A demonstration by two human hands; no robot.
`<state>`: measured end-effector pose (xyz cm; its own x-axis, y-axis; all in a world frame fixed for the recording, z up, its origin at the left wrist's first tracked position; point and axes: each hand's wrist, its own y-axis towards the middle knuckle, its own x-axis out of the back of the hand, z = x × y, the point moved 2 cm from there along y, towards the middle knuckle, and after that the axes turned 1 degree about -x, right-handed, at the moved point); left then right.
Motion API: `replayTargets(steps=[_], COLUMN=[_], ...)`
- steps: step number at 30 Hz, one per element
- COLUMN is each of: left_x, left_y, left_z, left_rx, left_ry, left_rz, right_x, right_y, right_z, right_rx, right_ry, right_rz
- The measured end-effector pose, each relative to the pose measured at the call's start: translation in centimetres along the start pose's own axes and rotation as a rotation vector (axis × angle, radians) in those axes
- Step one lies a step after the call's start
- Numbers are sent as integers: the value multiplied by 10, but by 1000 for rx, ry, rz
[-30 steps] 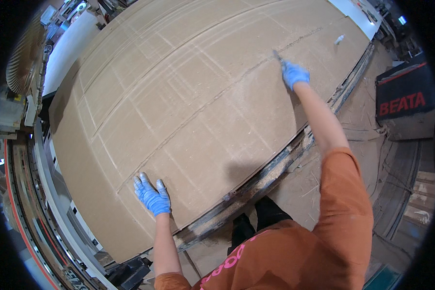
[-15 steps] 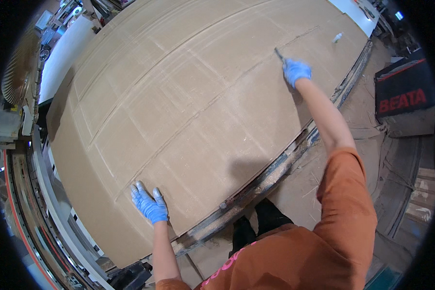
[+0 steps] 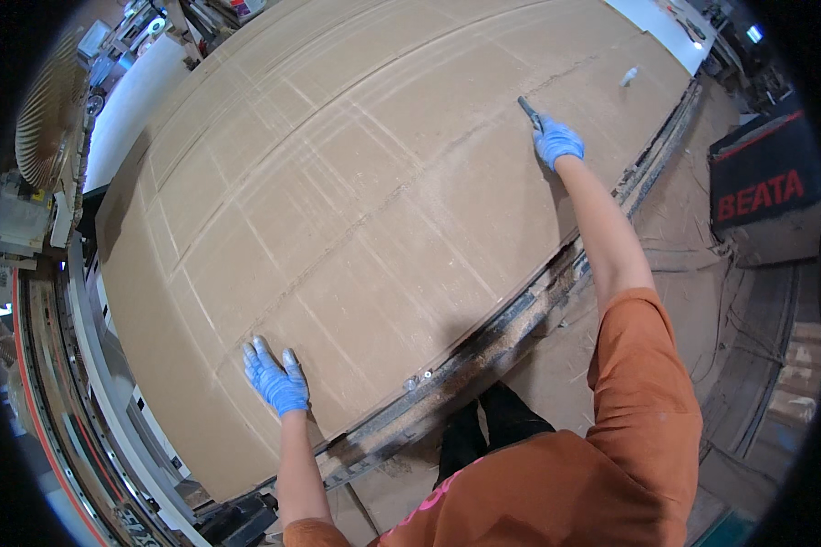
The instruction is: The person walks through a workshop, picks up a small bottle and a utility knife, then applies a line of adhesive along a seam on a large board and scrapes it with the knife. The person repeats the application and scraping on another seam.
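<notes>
A large tan board (image 3: pixel 337 301), scored with shallow grooves and pale straight lines, lies in front of me. My left hand (image 3: pixel 276 376), in a blue glove, rests on its near left part with fingers stretched and a little apart. Farther off to the right, my gloved right hand (image 3: pixel 556 143) is closed round a slim grey hand tool (image 3: pixel 528 110). The tool's far end is at a rough line of dust (image 3: pixel 456 144) running diagonally over the board. I cannot make out its exact kind, since the fingers cover its rear part.
Dusty machine rails (image 3: pixel 483 360) run along the board's near edge. A small white bottle (image 3: pixel 628 77) stands at the far right of the board. Beyond the right edge sits a dark box (image 3: pixel 766 178); a ribbed hose (image 3: pixel 50 118) hangs at the far left.
The view has shifted slightly. My right hand has turned a little, so more of the grey tool's side shows. The left hand stays on the board.
</notes>
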<state>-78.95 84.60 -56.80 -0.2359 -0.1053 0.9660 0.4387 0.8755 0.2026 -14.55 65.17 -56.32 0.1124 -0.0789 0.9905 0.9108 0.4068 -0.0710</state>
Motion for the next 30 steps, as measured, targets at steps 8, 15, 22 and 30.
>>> replayTargets(steps=[8,15,22,30], left_x=[0,-31,-52,-53], left_y=[6,44,51,49], left_z=[-26,-157,-201,-195], left_rx=[-143,-104,-20,-15], left_ry=[147,-86,-24,5], left_rz=[-6,17,1,30], right_x=[25,25,7,22], right_y=[-33,-13,43,28], right_z=[-15,-28,-25,-15], right_rx=[120,233,128,349], right_ry=[0,-54,-54,-196], right_rz=[27,-86,-30,100])
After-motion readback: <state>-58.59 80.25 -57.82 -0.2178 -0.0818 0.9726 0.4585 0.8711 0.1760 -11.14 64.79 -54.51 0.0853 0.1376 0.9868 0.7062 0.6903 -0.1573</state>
